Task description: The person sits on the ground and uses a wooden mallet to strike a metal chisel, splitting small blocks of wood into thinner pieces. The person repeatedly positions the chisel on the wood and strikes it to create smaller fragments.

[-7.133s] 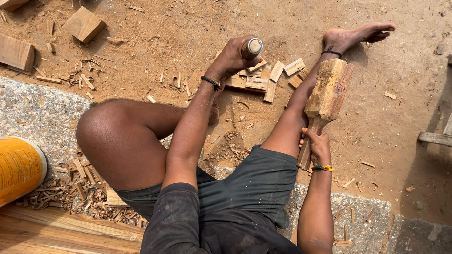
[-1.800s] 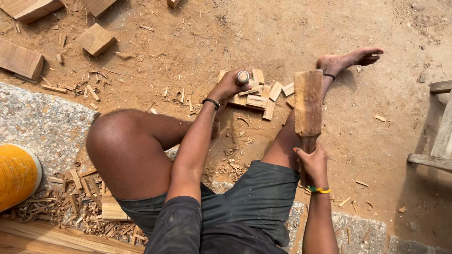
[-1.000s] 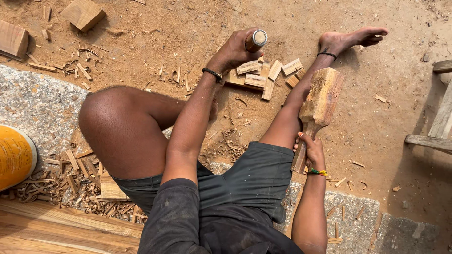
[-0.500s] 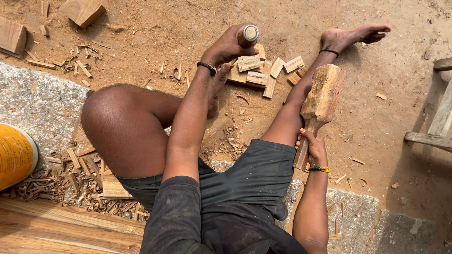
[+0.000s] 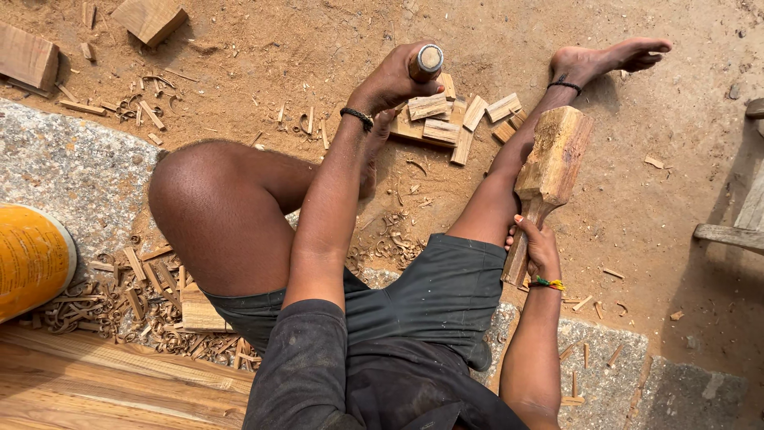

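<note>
I sit on a stone slab with my legs out over sandy ground. My left hand [image 5: 394, 80] is closed around a chisel handle [image 5: 427, 60], held upright over a pile of small wood blocks [image 5: 454, 119] between my legs. My right hand [image 5: 539, 248] grips the handle of a heavy wooden mallet [image 5: 551, 159], whose head is raised beside my right shin, apart from the chisel.
A yellow round container [image 5: 32, 259] lies at the left edge. Larger wood blocks [image 5: 151, 17] sit at the top left. Shavings and chips [image 5: 135, 295] litter the slab near a wooden plank [image 5: 95, 386]. A wooden frame [image 5: 740, 227] stands at right.
The mallet head has stayed raised near my right shin with small shifts. My left hand keeps the chisel over the blocks; the view has shifted slightly.
</note>
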